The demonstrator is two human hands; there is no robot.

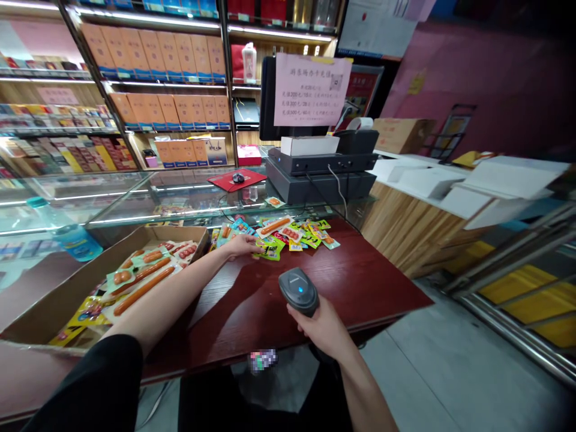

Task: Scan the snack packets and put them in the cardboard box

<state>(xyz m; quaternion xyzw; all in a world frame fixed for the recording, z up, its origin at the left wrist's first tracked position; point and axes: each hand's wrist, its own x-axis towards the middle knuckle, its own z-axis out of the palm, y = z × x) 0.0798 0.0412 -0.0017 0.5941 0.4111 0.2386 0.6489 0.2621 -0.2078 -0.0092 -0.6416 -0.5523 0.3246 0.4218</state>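
Note:
My right hand (321,327) is wrapped round a dark barcode scanner (298,291), which shows a blue light and is held above the front of the brown table. My left hand (242,246) reaches across to a pile of packaged snacks, its fingers closed at the edge of a green snack packet (271,249). In that pile lie a wrapped sausage (275,226) and several small colourful packets (315,234). Left of my forearm is an open cardboard box (58,294), holding long packaged sausages (144,290) and other packets, partly covered by my arm.
Behind the pile, a glass counter (180,186) carries a red mat with a mouse (238,178). A cash register (319,174) stands there, with a paper sign (312,90) on its screen. A blue bottle (67,231) is at the left. White boxes (423,180) sit on the right counter.

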